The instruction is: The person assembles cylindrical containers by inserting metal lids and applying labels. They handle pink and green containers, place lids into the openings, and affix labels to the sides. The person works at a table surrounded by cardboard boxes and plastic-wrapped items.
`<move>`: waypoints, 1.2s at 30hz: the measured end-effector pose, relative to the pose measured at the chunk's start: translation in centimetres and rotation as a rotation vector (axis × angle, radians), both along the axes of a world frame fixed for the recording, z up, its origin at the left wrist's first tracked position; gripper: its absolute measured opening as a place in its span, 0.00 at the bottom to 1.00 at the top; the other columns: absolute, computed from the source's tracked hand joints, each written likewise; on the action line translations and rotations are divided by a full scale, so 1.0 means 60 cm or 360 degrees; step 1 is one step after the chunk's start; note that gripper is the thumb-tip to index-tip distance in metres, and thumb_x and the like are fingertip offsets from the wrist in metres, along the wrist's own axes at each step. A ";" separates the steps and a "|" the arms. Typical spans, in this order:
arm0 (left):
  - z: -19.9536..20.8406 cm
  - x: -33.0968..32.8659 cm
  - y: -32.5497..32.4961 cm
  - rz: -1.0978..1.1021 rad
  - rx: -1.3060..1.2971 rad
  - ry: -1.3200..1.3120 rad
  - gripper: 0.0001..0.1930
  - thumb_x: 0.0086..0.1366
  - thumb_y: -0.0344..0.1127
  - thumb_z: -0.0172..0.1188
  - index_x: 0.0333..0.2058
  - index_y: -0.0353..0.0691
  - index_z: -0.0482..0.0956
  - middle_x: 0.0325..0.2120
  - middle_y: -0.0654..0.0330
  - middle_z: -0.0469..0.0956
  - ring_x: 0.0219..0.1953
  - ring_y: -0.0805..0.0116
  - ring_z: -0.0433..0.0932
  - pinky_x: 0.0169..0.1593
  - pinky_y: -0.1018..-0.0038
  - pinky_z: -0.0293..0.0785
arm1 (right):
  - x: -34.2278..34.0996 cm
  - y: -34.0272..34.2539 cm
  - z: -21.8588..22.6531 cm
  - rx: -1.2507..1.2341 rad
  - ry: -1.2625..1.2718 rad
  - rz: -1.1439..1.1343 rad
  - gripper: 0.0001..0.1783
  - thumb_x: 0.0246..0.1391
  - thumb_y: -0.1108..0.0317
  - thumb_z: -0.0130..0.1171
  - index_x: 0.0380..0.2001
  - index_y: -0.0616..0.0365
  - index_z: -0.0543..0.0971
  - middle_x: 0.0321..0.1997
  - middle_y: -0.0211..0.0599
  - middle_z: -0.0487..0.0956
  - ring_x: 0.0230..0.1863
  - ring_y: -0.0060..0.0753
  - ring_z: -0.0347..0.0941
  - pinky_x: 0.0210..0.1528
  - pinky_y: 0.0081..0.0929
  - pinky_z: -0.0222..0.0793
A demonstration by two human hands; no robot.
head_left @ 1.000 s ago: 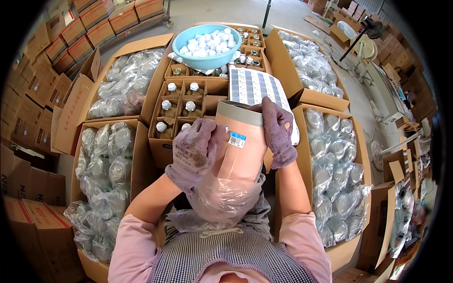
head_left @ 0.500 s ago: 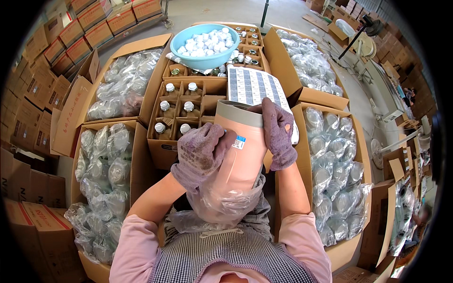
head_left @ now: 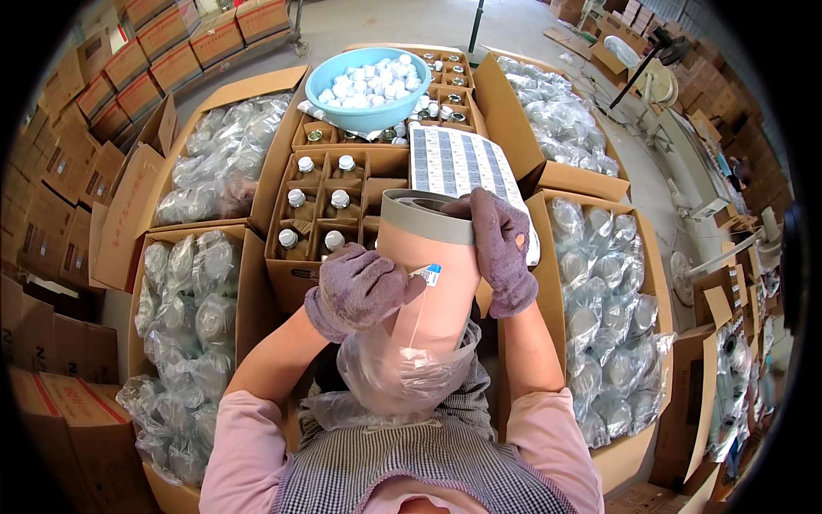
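A salmon-pink cylindrical container with a grey rim and an open top stands tilted in front of me. A clear plastic bag is bunched around its lower part. My gloved right hand grips the rim on the right, thumb side over the edge. My gloved left hand is closed at the container's left side, fingertips pinched at the left edge of a small blue-and-white label. That label edge looks lifted. Behind the container lies a sheet of printed labels.
Ahead is a divided carton with white-capped bottles, and beyond it a light blue basin of white caps. Open cartons of plastic-wrapped items flank me, left and right. Stacked boxes stand far left.
My left hand has shifted slightly down, showing more of the label, whose left edge now appears raised at my fingertips. The container's top has tipped slightly, showing more of its opening.
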State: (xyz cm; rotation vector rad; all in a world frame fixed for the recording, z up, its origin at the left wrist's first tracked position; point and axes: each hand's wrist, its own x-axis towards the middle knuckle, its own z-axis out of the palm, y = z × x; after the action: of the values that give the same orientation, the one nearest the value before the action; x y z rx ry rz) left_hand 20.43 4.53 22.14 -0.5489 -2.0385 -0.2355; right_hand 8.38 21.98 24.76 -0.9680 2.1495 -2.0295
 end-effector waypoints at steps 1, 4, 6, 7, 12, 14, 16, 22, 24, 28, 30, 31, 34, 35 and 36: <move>0.006 0.002 -0.007 -0.0008 -0.0057 0.0020 0.15 0.48 0.34 0.75 0.25 0.44 0.73 0.17 0.68 0.70 0.19 0.70 0.72 0.23 0.72 0.66 | -0.001 0.000 0.000 0.0000 -0.0013 0.0023 0.20 0.68 0.62 0.50 0.33 0.68 0.84 0.29 0.41 0.84 0.30 0.25 0.77 0.38 0.25 0.72; -0.004 -0.011 -0.022 -0.0083 0.0073 0.0006 0.13 0.50 0.35 0.74 0.25 0.44 0.74 0.18 0.68 0.69 0.19 0.71 0.72 0.23 0.74 0.66 | -0.004 -0.003 0.002 -0.0002 -0.0033 0.0077 0.21 0.68 0.62 0.50 0.33 0.68 0.84 0.30 0.41 0.84 0.32 0.26 0.78 0.40 0.26 0.73; -0.004 0.008 -0.018 -0.0078 -0.0123 -0.0059 0.13 0.52 0.37 0.73 0.28 0.41 0.76 0.21 0.64 0.73 0.21 0.67 0.75 0.25 0.72 0.69 | -0.004 -0.002 -0.002 -0.0002 -0.0032 0.0075 0.21 0.68 0.62 0.49 0.33 0.68 0.84 0.31 0.42 0.84 0.33 0.27 0.78 0.41 0.26 0.73; -0.002 0.012 -0.018 -0.0081 -0.0224 -0.0091 0.13 0.53 0.38 0.73 0.29 0.39 0.77 0.22 0.62 0.75 0.22 0.65 0.76 0.26 0.71 0.70 | -0.006 -0.002 -0.002 -0.0010 0.0004 0.0088 0.20 0.68 0.62 0.49 0.33 0.68 0.85 0.31 0.42 0.84 0.34 0.28 0.78 0.41 0.27 0.73; 0.015 0.003 -0.042 -0.0054 -0.0717 0.0271 0.15 0.60 0.44 0.68 0.29 0.38 0.77 0.23 0.59 0.76 0.23 0.65 0.75 0.31 0.71 0.71 | -0.008 -0.006 0.005 0.0064 -0.0027 0.0115 0.19 0.67 0.64 0.49 0.34 0.66 0.84 0.33 0.43 0.84 0.35 0.28 0.79 0.42 0.27 0.73; 0.022 -0.002 -0.047 -0.0094 -0.0882 0.0424 0.15 0.61 0.43 0.66 0.28 0.37 0.77 0.22 0.59 0.75 0.23 0.65 0.74 0.33 0.70 0.70 | -0.011 -0.007 0.006 0.0139 0.0092 0.0145 0.24 0.70 0.61 0.45 0.33 0.67 0.84 0.34 0.41 0.84 0.35 0.27 0.77 0.43 0.25 0.73; 0.024 -0.004 -0.048 -0.0135 -0.0887 0.0479 0.14 0.62 0.41 0.64 0.25 0.37 0.76 0.21 0.58 0.76 0.23 0.64 0.74 0.35 0.68 0.70 | -0.009 -0.006 0.007 0.0186 0.0132 0.0169 0.26 0.71 0.60 0.43 0.33 0.68 0.84 0.34 0.41 0.84 0.36 0.28 0.77 0.44 0.25 0.72; 0.019 0.018 -0.041 -0.0128 -0.0684 0.0394 0.15 0.61 0.46 0.66 0.28 0.41 0.76 0.21 0.64 0.75 0.24 0.67 0.74 0.33 0.71 0.70 | -0.014 -0.012 0.006 0.0033 0.0297 0.0315 0.16 0.67 0.67 0.48 0.34 0.64 0.83 0.36 0.42 0.84 0.37 0.33 0.80 0.41 0.27 0.74; 0.018 0.028 -0.035 -0.0146 -0.0484 0.0210 0.14 0.60 0.44 0.67 0.26 0.41 0.76 0.21 0.63 0.76 0.25 0.67 0.75 0.33 0.70 0.72 | -0.020 -0.020 -0.001 0.0005 0.0517 0.0330 0.17 0.67 0.66 0.47 0.34 0.64 0.83 0.36 0.42 0.84 0.37 0.33 0.80 0.40 0.28 0.75; 0.041 0.080 -0.039 -0.0285 -0.0364 0.0203 0.13 0.60 0.39 0.65 0.20 0.42 0.76 0.21 0.60 0.75 0.25 0.66 0.76 0.30 0.74 0.74 | -0.018 -0.027 -0.001 -0.0005 -0.0048 0.0267 0.19 0.67 0.64 0.48 0.31 0.64 0.84 0.33 0.39 0.84 0.34 0.25 0.78 0.39 0.26 0.74; 0.035 0.139 -0.081 -0.0054 0.0046 -0.0353 0.16 0.64 0.41 0.62 0.20 0.39 0.75 0.19 0.60 0.72 0.22 0.68 0.73 0.27 0.73 0.71 | -0.026 -0.019 -0.003 0.0094 -0.0379 0.0174 0.19 0.67 0.64 0.47 0.31 0.63 0.84 0.31 0.36 0.83 0.32 0.21 0.75 0.39 0.21 0.71; 0.026 0.156 -0.094 0.0006 0.0382 -0.0469 0.17 0.66 0.41 0.61 0.20 0.39 0.73 0.18 0.61 0.70 0.21 0.70 0.72 0.26 0.73 0.69 | -0.016 -0.021 -0.004 0.0207 0.0118 -0.0001 0.22 0.68 0.62 0.45 0.31 0.62 0.85 0.30 0.35 0.83 0.31 0.20 0.75 0.41 0.19 0.70; -0.079 0.118 -0.136 0.0494 0.1416 -0.0438 0.14 0.70 0.36 0.57 0.24 0.38 0.73 0.17 0.64 0.69 0.22 0.77 0.69 0.26 0.74 0.66 | -0.032 0.008 -0.014 0.0087 -0.0245 -0.0029 0.26 0.69 0.58 0.45 0.31 0.67 0.85 0.31 0.36 0.85 0.34 0.20 0.77 0.42 0.20 0.71; -0.159 0.120 -0.175 0.0647 0.1432 -0.0566 0.14 0.70 0.38 0.59 0.25 0.39 0.73 0.18 0.60 0.70 0.21 0.68 0.71 0.27 0.70 0.68 | -0.035 0.007 -0.020 0.0025 -0.0267 -0.0013 0.27 0.70 0.57 0.45 0.30 0.67 0.85 0.30 0.36 0.85 0.33 0.20 0.77 0.41 0.20 0.72; -0.248 0.124 -0.211 0.0777 0.1466 -0.0680 0.15 0.70 0.40 0.60 0.26 0.40 0.73 0.18 0.56 0.72 0.20 0.60 0.74 0.28 0.66 0.70 | -0.030 -0.001 -0.015 0.0004 -0.0220 -0.0020 0.27 0.70 0.57 0.45 0.30 0.68 0.85 0.29 0.37 0.85 0.32 0.21 0.77 0.41 0.20 0.72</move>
State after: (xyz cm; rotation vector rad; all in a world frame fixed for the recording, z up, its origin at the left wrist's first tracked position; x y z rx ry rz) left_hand 27.89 -8.13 7.27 0.6055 -2.1037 -0.9801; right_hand 6.59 21.90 23.84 -0.7905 2.0919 -2.0335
